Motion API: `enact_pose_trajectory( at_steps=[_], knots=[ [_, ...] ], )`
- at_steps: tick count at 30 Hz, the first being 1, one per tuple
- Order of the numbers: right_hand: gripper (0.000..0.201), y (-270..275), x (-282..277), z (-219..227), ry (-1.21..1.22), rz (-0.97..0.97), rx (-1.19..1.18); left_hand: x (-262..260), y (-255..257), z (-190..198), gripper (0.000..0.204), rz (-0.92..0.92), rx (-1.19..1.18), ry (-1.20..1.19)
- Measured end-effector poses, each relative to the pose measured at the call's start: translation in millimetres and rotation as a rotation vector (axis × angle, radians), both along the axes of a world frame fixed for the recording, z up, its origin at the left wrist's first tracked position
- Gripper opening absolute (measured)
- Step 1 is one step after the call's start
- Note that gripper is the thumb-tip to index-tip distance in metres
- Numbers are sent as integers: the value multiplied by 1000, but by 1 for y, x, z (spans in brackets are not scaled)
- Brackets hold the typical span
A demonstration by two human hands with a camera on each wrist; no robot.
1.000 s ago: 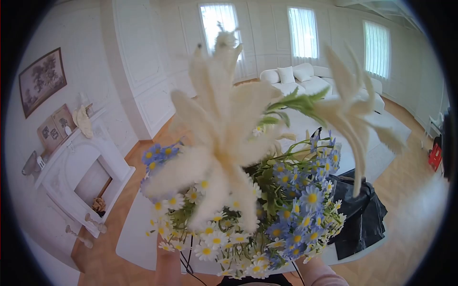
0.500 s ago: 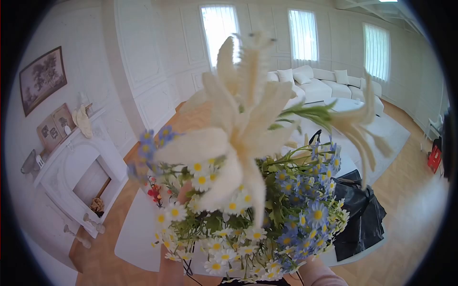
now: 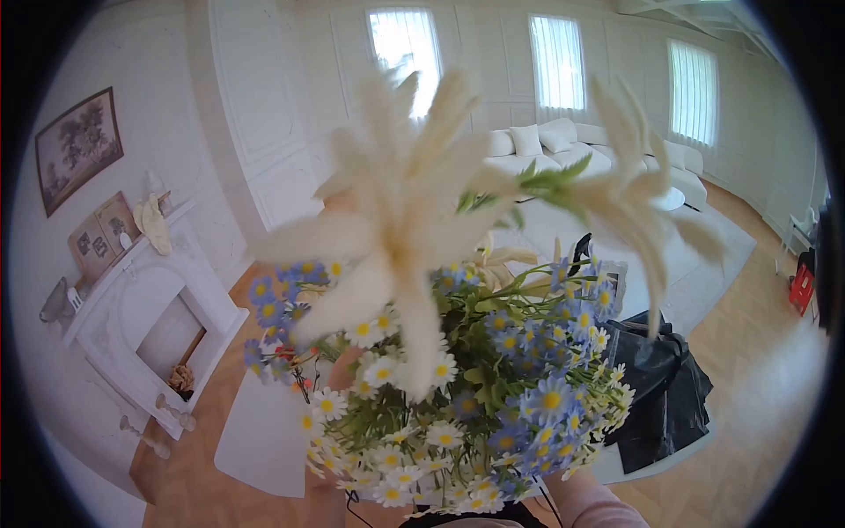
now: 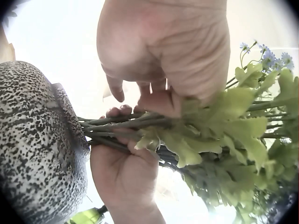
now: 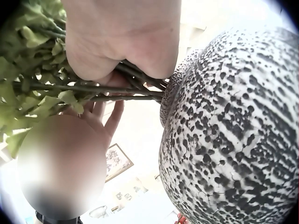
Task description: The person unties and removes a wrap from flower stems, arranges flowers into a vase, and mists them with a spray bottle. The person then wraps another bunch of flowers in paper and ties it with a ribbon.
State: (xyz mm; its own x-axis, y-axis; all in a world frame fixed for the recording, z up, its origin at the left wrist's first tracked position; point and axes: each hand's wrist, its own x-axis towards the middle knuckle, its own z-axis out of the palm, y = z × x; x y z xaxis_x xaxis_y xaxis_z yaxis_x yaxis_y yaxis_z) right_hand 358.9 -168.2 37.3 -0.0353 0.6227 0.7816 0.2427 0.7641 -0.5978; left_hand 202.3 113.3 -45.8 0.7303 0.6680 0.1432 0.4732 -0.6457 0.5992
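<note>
A bouquet of white daisies, blue daisies and large cream lilies fills the middle of the head view and hides most of both hands. Its green stems run into the mouth of a black-and-white speckled vase. Close to the rim, my right hand grips the stems, fingertips showing on their far side. Farther up, at the leaves, my left hand holds the stems between thumb and fingers, its outer fingers stretched. The speckled vase stands beside the right hand in the right wrist view.
Black plastic sheeting lies on the white table, right of the bouquet. Small red flowers show behind the blossoms at left. A white fireplace stands along the left wall, a white sofa at the back.
The lilies swing right, then back left. The daisies at the left edge shift inward, and red flowers and part of my left hand come into view among the blossoms.
</note>
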Motion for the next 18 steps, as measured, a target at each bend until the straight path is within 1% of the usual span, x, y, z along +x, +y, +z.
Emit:
enact_pose_trajectory(
  at_steps=[5,15,18],
  knots=[
    [35,-6,-1,-1,2,-6,-5,13,-12,-2,37,-25,8,-17],
    [36,-28,-13,-32,55,-7,-71,23,-46,-46,38,-64,-32,-6],
    [36,-19,-19,-30,52,23,-68,18,-43,-41,38,-45,-21,-20]
  ],
)
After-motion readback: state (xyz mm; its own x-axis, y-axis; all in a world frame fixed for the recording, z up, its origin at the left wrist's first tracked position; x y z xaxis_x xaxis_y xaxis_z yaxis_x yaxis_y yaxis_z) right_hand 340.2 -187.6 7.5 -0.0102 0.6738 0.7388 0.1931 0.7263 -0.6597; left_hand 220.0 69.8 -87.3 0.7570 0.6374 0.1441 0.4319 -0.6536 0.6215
